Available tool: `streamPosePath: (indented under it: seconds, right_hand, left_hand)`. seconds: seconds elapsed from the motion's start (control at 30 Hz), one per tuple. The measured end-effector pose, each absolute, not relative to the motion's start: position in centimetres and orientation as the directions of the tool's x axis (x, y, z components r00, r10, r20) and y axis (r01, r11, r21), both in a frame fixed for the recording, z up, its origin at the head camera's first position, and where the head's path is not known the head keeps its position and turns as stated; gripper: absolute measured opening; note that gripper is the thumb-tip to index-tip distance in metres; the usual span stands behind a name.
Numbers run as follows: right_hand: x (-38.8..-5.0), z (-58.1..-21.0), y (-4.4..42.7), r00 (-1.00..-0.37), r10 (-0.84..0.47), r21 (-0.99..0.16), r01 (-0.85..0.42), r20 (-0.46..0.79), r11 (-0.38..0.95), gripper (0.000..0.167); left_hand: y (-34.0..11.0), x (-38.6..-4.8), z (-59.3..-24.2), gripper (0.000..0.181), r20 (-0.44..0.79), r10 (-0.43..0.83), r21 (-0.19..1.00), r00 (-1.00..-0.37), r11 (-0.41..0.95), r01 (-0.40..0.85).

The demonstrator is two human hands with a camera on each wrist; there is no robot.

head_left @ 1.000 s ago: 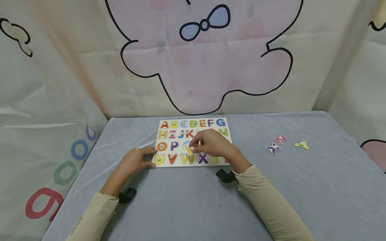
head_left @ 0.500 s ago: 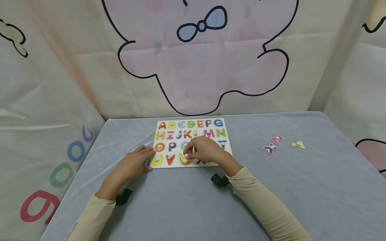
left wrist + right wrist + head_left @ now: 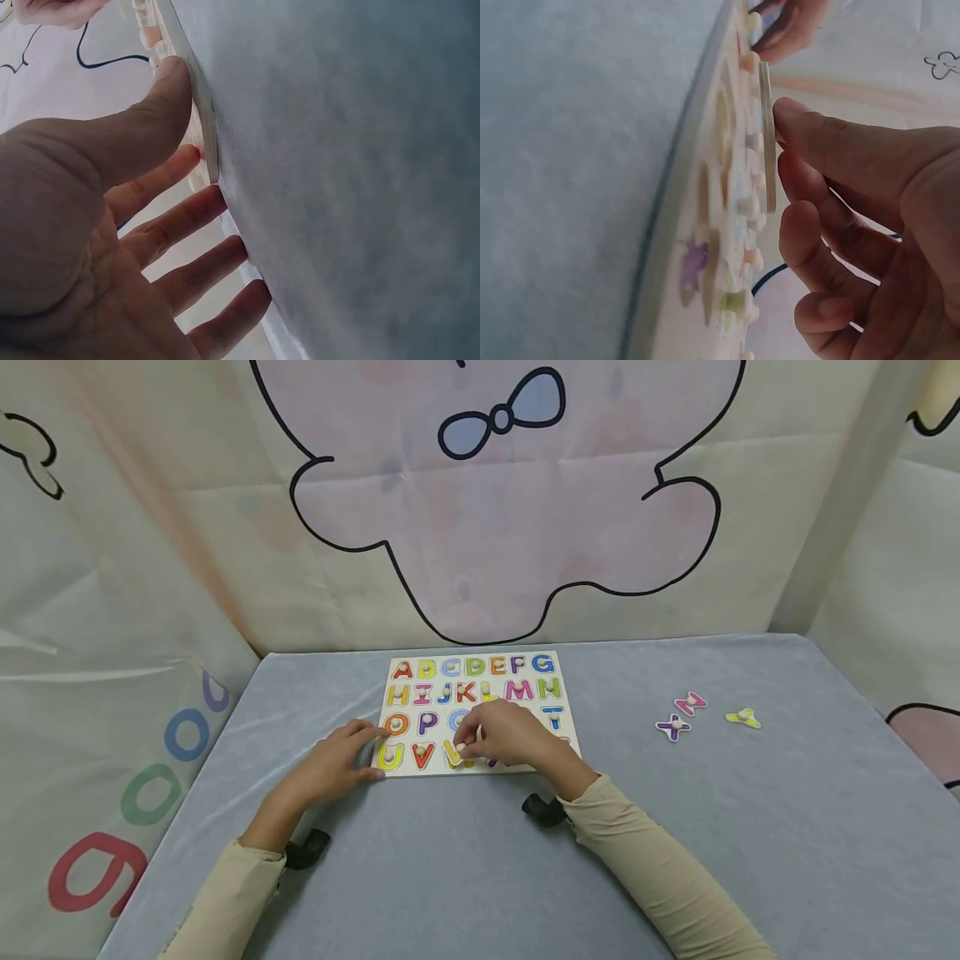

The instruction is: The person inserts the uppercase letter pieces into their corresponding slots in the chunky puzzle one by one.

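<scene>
A white alphabet puzzle board (image 3: 408, 769) lies on the table, most of its letters fitted with knobs. My right hand (image 3: 506, 733) pinches the knob of a yellow letter piece (image 3: 451, 753), apparently a W, over the yellow W place in the bottom row. In the right wrist view this letter piece (image 3: 768, 139) is held on edge just above the board. The right hand hides part of the two lower rows. My left hand (image 3: 333, 764) touches the board's left edge, fingers spread; the left wrist view shows its thumb (image 3: 169, 90) against the board's side.
To the right on the grey-blue tablecloth (image 3: 637, 827) lie three loose letter pieces: a purple X (image 3: 672, 727), a pink Z (image 3: 690, 703) and a yellow Y (image 3: 743, 718). A printed cloth wall (image 3: 480, 568) rises behind the table.
My right hand has moved slightly toward the near edge and left, bringing the yellow letter piece from the third row to the W place. The left hand stays at the board's edge.
</scene>
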State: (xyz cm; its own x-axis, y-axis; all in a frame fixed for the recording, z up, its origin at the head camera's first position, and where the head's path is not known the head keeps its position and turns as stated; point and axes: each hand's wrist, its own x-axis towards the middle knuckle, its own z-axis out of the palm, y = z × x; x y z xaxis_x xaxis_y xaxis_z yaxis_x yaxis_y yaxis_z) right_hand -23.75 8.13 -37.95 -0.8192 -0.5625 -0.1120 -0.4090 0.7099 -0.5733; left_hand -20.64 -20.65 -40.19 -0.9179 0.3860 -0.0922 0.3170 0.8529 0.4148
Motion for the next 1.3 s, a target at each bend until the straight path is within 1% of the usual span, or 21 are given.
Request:
streamPosePath:
  seconds: [0.17, 0.53, 0.6, 0.67, 0.77, 0.83, 0.97, 1.13, 1.3]
  right_hand:
    - [-23.6, -38.9, 7.7, -0.832, -0.542, -0.549, -0.398, -0.123, 0.735, 0.005]
    - [-23.2, -39.5, 7.1, -0.862, -0.494, -0.488, -0.384, -0.114, 0.784, 0.004]
    - [-23.3, -39.4, 7.3, -0.859, -0.497, -0.497, -0.379, -0.127, 0.781, 0.007]
    - [-23.6, -38.8, 7.9, -0.861, -0.492, -0.525, -0.36, -0.131, 0.771, 0.015]
    - [-24.3, -37.2, 9.9, -0.879, -0.464, -0.566, -0.331, -0.105, 0.755, 0.029]
    - [-24.7, -35.9, 11.8, -0.897, -0.436, -0.588, -0.312, -0.076, 0.746, 0.033]
    - [-25.3, -34.2, 16.1, -0.918, -0.392, -0.6, -0.282, -0.058, 0.749, 0.034]
    - [-25.7, -32.9, 21.9, -0.945, -0.325, -0.605, -0.24, -0.033, 0.759, 0.032]
    - [-25.7, -31.8, 27.5, -0.963, -0.267, -0.58, -0.205, -0.022, 0.789, 0.034]
  left_hand:
    - [-20.8, -20.8, -40.3, 0.052, -0.072, 0.393, 0.406, -0.917, 0.851, 0.333]
    - [-20.7, -21.1, -40.1, 0.054, -0.088, 0.381, 0.381, -0.92, 0.867, 0.323]
    - [-20.7, -21.2, -40.2, 0.054, -0.093, 0.376, 0.377, -0.922, 0.87, 0.317]
    - [-20.7, -21.2, -40.2, 0.054, -0.098, 0.375, 0.373, -0.922, 0.873, 0.315]
    - [-20.7, -21.1, -40.3, 0.055, -0.102, 0.373, 0.368, -0.922, 0.876, 0.313]
    - [-20.8, -21.1, -40.3, 0.055, -0.101, 0.373, 0.364, -0.922, 0.877, 0.315]
    - [-20.9, -21.0, -40.2, 0.055, -0.093, 0.371, 0.358, -0.924, 0.879, 0.316]
    - [-21.0, -21.1, -39.9, 0.055, -0.091, 0.369, 0.344, -0.925, 0.883, 0.319]
    - [-20.7, -21.1, -40.2, 0.057, -0.089, 0.364, 0.345, -0.927, 0.884, 0.314]
